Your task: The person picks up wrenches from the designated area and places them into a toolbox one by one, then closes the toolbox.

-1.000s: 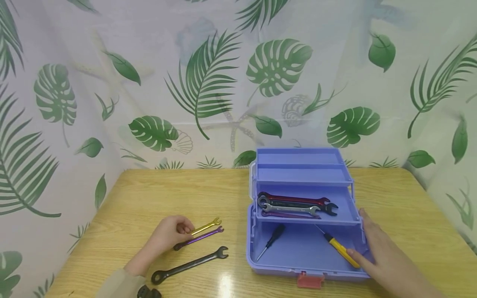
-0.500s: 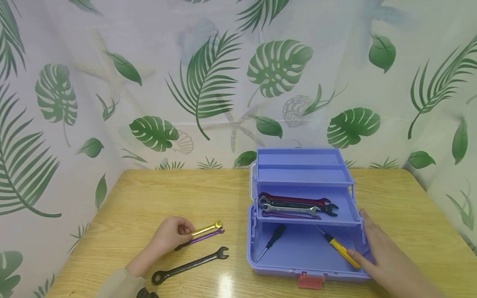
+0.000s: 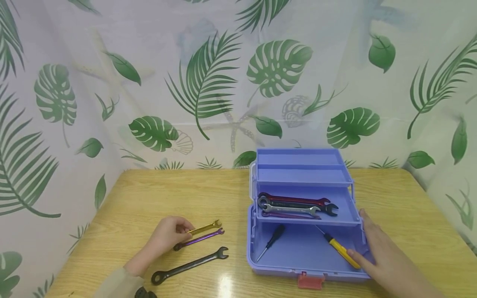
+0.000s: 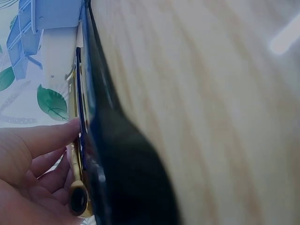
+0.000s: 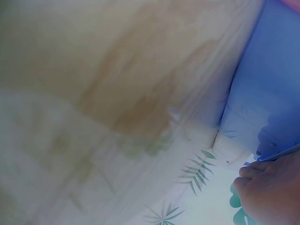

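Thumb and fingers of my left hand [image 3: 169, 236] pinch a gold wrench [image 3: 207, 228] just above the wooden table. A purple wrench [image 3: 203, 238] lies alongside it, nearer me; the left wrist view shows the thumb tip close to both, and whether it touches the purple one I cannot tell. A larger black wrench [image 3: 190, 265] lies on the table in front of them. At the right, my right hand [image 3: 385, 254] holds the side of an open blue-purple toolbox [image 3: 302, 256], thumb over the rim and fingers along the outside.
In the toolbox's middle tray sit several wrenches, among them a red wrench [image 3: 279, 198] and a silver wrench [image 3: 292, 209]. Its bottom holds a black screwdriver [image 3: 276, 234] and a yellow-handled screwdriver [image 3: 340, 250]. A red latch [image 3: 311, 281] hangs in front. A leaf-patterned curtain [image 3: 223, 103] stands behind.
The gold wrench dipped slightly towards me and rose back, its open end tilting a little in the left hand. The purple wrench shifted very slightly. My right hand and the toolbox stayed in place.
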Demonstrator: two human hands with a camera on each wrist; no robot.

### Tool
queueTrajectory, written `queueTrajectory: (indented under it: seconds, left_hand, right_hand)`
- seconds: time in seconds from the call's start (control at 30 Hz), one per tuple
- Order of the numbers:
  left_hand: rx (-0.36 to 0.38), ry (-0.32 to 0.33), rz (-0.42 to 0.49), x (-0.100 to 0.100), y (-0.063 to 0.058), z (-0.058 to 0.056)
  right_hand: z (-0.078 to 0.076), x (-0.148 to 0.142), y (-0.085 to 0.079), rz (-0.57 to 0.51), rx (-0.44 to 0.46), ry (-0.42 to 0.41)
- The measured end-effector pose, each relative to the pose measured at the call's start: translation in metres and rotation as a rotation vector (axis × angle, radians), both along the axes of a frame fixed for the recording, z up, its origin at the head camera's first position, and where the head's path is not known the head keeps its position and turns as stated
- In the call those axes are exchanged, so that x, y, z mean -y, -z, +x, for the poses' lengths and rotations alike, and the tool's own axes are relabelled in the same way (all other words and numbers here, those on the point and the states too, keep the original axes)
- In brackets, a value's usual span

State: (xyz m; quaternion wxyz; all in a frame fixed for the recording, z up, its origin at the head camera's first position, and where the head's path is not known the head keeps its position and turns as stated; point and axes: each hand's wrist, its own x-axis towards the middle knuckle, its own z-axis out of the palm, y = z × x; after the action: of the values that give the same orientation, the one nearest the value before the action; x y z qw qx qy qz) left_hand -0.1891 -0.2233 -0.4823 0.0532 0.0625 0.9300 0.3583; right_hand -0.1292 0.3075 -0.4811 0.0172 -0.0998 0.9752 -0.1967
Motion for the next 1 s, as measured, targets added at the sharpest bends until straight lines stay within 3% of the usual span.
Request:
queueTrajectory:
  seconds: [0.67, 1.0]
  left_hand:
    - [0.000, -0.036, 0.004, -0.003, -0.007, -0.005]
    - [-0.015, -0.034, 0.016, -0.008, -0.020, -0.013]
  right_hand:
    - [0.001, 0.000, -0.003, -0.013, 0.025, 0.009]
    - [0.001, -0.001, 0.000, -0.050, 0.006, -0.004]
